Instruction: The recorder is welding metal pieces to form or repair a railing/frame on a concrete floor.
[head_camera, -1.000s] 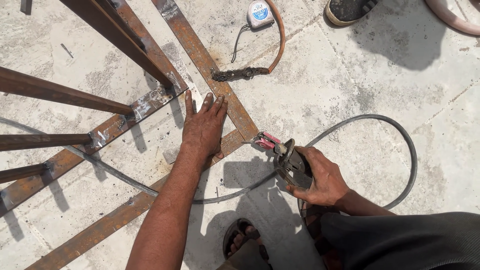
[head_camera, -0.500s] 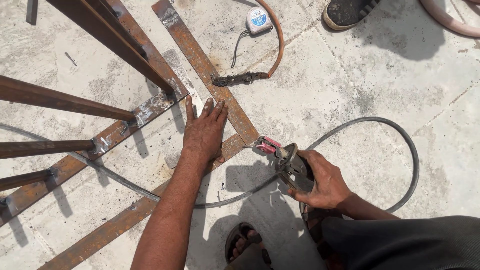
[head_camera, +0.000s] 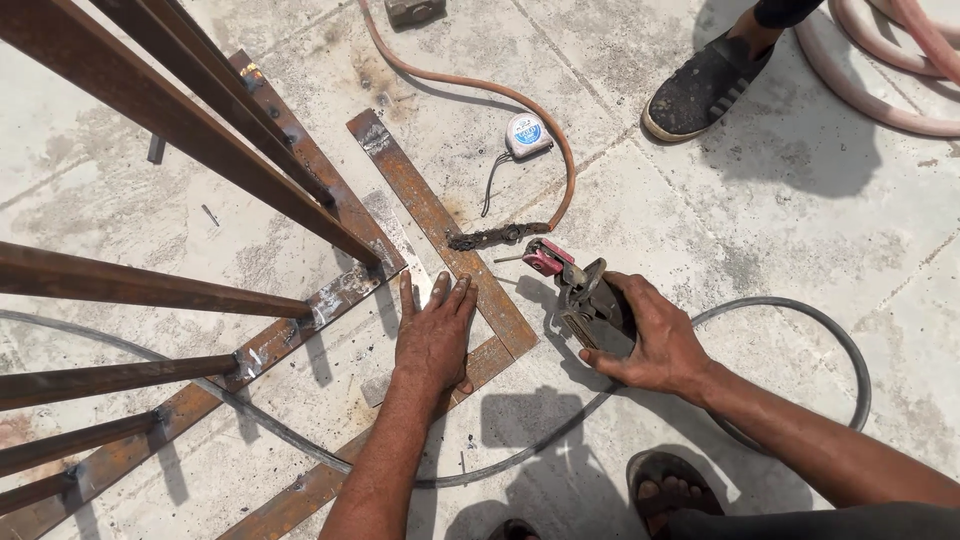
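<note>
Left hand (head_camera: 435, 335) flat, fingers spread, pressing rusty steel strip (head_camera: 440, 225). Right hand (head_camera: 650, 340) clasps welding holder (head_camera: 585, 300). Round blue-white tape measure (head_camera: 527, 135) near hose (head_camera: 480, 90).

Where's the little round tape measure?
In the head view, the tape measure lies on the concrete floor near the top middle, just inside the curve of the orange hose, above the rusty flat bar.

Concrete floor (head_camera: 800, 220): rusty flat bars (head_camera: 440, 225), tape measure (head_camera: 527, 135), hoses (head_camera: 880, 90).

Two hands (head_camera: 437, 335), one tape measure (head_camera: 527, 135), one electrode holder (head_camera: 585, 295), one black shoe (head_camera: 705, 90).
</note>
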